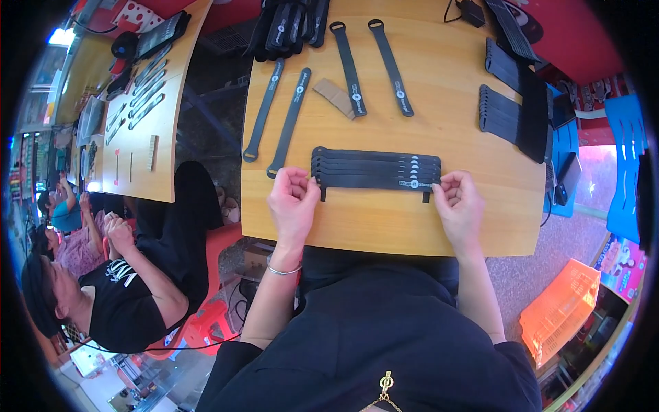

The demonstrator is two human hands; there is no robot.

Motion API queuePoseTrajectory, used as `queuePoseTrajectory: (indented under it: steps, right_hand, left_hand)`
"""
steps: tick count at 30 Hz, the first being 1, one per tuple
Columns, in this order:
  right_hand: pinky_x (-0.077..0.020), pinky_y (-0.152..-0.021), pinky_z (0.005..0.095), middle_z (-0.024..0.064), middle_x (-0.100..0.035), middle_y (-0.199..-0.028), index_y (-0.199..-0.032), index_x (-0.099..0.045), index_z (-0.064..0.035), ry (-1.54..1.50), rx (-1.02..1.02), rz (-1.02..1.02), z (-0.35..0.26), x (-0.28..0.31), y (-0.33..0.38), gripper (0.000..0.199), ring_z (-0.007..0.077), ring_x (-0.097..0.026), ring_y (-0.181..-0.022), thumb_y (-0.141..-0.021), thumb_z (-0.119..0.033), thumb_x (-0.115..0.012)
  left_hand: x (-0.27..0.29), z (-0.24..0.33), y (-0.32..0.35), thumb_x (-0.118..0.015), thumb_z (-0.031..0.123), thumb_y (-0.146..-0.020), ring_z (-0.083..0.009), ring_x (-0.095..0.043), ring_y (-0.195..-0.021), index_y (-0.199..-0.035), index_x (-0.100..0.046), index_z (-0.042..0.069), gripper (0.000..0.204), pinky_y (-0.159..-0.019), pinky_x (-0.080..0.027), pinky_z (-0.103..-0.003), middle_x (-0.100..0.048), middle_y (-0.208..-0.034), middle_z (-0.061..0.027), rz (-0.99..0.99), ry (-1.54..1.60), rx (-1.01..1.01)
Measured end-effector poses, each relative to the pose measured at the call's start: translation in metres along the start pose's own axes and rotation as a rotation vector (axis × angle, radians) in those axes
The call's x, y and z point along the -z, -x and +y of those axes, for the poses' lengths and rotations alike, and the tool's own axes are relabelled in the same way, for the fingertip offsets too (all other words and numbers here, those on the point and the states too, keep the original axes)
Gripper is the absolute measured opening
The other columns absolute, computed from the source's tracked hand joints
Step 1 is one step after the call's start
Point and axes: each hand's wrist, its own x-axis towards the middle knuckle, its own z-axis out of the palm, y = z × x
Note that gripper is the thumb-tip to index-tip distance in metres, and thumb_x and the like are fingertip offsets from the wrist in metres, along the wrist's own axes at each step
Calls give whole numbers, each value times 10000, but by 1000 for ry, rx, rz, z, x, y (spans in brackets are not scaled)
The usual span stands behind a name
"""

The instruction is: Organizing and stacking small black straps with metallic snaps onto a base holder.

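Squaring our strap stack [371,169], seemingly.
Left hand [293,200], right hand [459,207] pinch opposite ends; next likely needs even grip.

Straps, black, flat, long, several: one stack [374,170]. Laid crosswise on wooden table [384,230], near front edge. Overlapped in even steps, each lower strap edge left exposed; ends roughly aligned. Left ends rounded, slotted. White round marks repeated in column toward right end; white lettering shown on nearest strap. Two short dark tabs [323,195] seen below nearest edge, one toward each end. Stack held at both near corners.
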Motion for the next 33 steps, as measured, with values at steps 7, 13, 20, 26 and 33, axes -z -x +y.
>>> queuePoseTrajectory:
  steps: [7,13,20,26,33]
  right_hand:
    - [-429,-519,185,5,-573,-745,-923,-559,-19,-5,-7,7,3,-2,-1,175,38,-519,-589,-803,8,-684]
    - [-426,-511,186,2,-568,-750,-932,-554,-21,-1,-13,13,4,-1,0,182,34,-517,-587,-807,13,-681]
    - [-428,-510,178,2,-569,-755,-928,-552,-18,2,-3,9,2,-2,-1,182,28,-517,-587,-805,26,-679]
    - [-436,-510,181,7,-573,-757,-928,-546,-15,-17,-7,12,2,-2,-1,184,30,-524,-584,-807,24,-680]
    - [-442,-512,186,12,-576,-750,-927,-540,-16,11,1,21,3,-1,-1,189,38,-537,-585,-809,14,-684]
  left_hand:
    - [0,2,0,-649,-40,-791,-24,-469,-540,-906,-564,6,150,-499,-379,-173,-557,-688,8,8,-11,10]
    - [0,1,0,-655,-34,-785,-26,-470,-539,-907,-565,3,155,-499,-381,-177,-557,-687,5,1,8,7]
    - [0,2,0,-656,-37,-780,-28,-469,-537,-905,-565,1,159,-497,-379,-178,-556,-689,3,11,-13,9]
    - [0,-1,0,-659,-37,-779,-27,-468,-535,-902,-565,1,160,-491,-376,-179,-561,-693,0,5,-14,12]
    - [-1,0,0,-662,-37,-776,-25,-461,-523,-901,-563,3,165,-485,-371,-180,-561,-684,1,7,-27,7]
